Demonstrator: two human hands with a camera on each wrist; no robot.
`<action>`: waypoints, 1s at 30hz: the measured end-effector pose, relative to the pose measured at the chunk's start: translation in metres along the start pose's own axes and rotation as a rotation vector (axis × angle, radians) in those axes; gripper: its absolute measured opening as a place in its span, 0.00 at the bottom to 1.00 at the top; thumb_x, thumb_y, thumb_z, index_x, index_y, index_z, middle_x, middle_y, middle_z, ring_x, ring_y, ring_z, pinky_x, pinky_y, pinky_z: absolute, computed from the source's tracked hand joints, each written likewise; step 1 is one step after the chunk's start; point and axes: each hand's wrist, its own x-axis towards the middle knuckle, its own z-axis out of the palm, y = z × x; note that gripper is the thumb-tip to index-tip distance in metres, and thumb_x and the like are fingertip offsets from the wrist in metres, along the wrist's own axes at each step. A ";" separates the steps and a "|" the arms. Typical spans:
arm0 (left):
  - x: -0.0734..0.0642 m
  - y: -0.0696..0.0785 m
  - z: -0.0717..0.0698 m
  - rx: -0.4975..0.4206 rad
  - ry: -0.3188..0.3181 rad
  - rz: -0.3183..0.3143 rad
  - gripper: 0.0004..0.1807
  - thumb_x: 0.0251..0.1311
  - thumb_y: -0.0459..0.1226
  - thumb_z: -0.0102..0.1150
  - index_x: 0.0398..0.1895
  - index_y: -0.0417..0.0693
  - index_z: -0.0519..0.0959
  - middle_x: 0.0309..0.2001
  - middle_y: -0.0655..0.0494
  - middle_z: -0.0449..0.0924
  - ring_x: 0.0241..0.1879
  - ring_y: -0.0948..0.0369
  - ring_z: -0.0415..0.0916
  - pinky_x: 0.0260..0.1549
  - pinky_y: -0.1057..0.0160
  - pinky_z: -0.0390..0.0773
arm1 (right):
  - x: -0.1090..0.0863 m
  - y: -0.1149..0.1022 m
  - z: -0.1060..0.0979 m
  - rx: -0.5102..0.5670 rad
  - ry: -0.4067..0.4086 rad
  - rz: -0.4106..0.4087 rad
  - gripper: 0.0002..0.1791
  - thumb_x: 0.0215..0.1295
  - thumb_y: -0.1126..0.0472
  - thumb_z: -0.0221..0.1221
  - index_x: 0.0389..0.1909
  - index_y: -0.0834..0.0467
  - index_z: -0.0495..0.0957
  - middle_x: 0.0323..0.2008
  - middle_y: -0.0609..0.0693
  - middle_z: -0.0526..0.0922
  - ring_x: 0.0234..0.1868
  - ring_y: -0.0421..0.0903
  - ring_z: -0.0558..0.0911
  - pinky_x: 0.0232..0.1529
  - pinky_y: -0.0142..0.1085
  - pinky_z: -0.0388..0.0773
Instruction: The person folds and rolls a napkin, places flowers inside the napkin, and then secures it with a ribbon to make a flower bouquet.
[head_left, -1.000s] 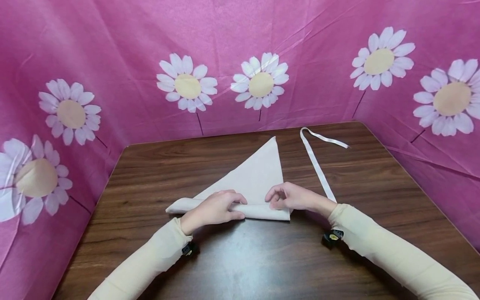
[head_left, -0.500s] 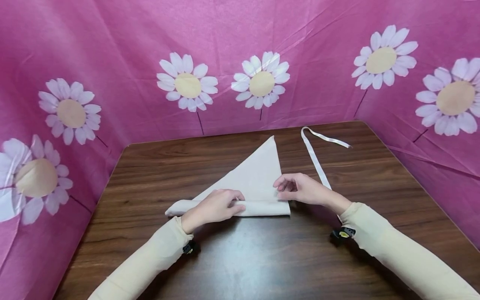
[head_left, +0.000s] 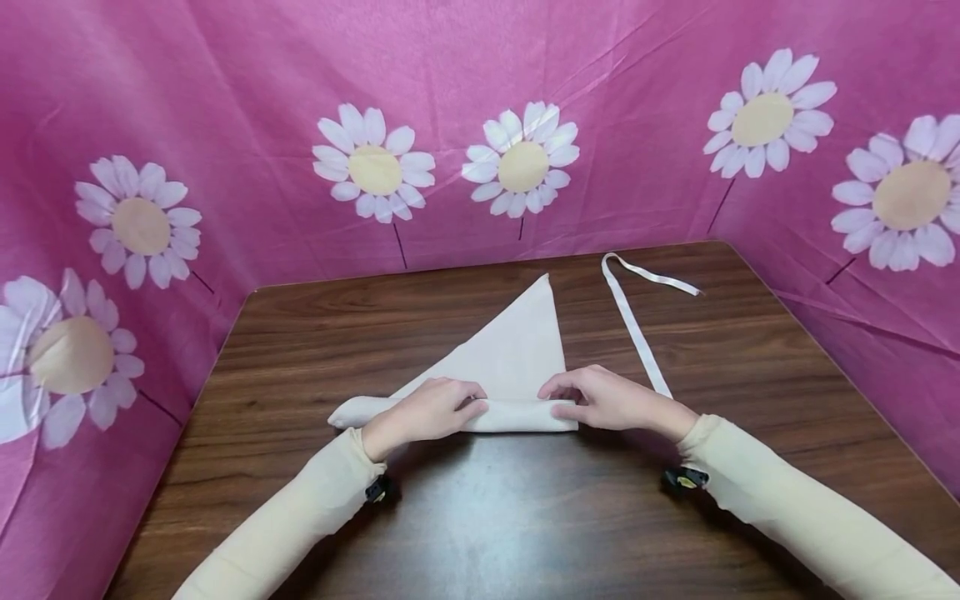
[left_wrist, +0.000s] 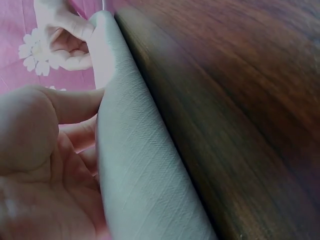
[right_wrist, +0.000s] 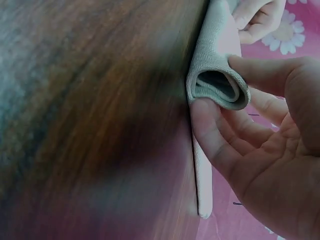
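Note:
A cream cloth point(head_left: 513, 350) lies on the table, its near edge rolled into a tube and the rest ending in a point at the far side. My left hand point(head_left: 429, 410) holds the middle of the roll, thumb on the near side; the left wrist view shows that thumb pressing the woven roll point(left_wrist: 137, 145). At the roll's right end, my right hand point(head_left: 609, 398) grips it between thumb and fingers. The right wrist view looks into the hollow end of the roll point(right_wrist: 239, 82), with a fingertip under its lower edge and the thumb on top.
A narrow white ribbon point(head_left: 632, 321) lies on the right of the brown wooden table point(head_left: 480, 517), bent into a hook at its far end; its near end is hidden by the right wrist. A pink curtain point(head_left: 450, 50) with large daisies surrounds the table's far sides.
My right hand lifted off the roll towards the right, then came back down and took hold of its right end. The left hand has stayed on the roll, which now sits slightly farther away.

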 end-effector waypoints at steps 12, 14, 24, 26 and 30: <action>0.002 -0.001 0.001 -0.009 0.017 -0.048 0.09 0.72 0.40 0.56 0.43 0.48 0.85 0.36 0.59 0.84 0.42 0.59 0.80 0.47 0.56 0.78 | 0.005 0.013 -0.004 0.293 -0.082 0.065 0.13 0.70 0.71 0.59 0.54 0.65 0.79 0.45 0.56 0.83 0.38 0.47 0.81 0.30 0.38 0.82; 0.003 -0.002 0.000 -0.009 0.016 -0.058 0.09 0.71 0.40 0.57 0.43 0.48 0.85 0.36 0.59 0.84 0.41 0.59 0.80 0.46 0.56 0.78 | 0.006 0.015 -0.004 0.329 -0.095 0.092 0.14 0.70 0.72 0.59 0.55 0.66 0.79 0.45 0.57 0.82 0.36 0.48 0.81 0.28 0.40 0.83; 0.004 -0.014 -0.003 -0.031 0.036 -0.099 0.03 0.67 0.40 0.64 0.37 0.52 0.84 0.34 0.62 0.83 0.38 0.60 0.78 0.44 0.55 0.77 | 0.009 0.017 -0.006 0.380 -0.074 0.250 0.16 0.67 0.73 0.61 0.56 0.66 0.77 0.37 0.55 0.79 0.23 0.48 0.81 0.25 0.41 0.84; 0.004 -0.016 -0.003 -0.034 0.036 -0.116 0.03 0.66 0.41 0.65 0.37 0.52 0.84 0.34 0.62 0.83 0.37 0.60 0.77 0.43 0.55 0.76 | 0.009 0.018 -0.006 0.387 -0.079 0.254 0.16 0.67 0.73 0.61 0.56 0.67 0.77 0.37 0.55 0.78 0.23 0.49 0.81 0.25 0.41 0.84; 0.002 -0.019 -0.003 -0.032 0.036 -0.139 0.04 0.65 0.41 0.67 0.37 0.52 0.84 0.31 0.62 0.81 0.33 0.61 0.75 0.39 0.56 0.75 | 0.008 0.019 -0.007 0.391 -0.090 0.258 0.16 0.67 0.73 0.61 0.56 0.66 0.77 0.37 0.55 0.79 0.23 0.50 0.82 0.25 0.43 0.84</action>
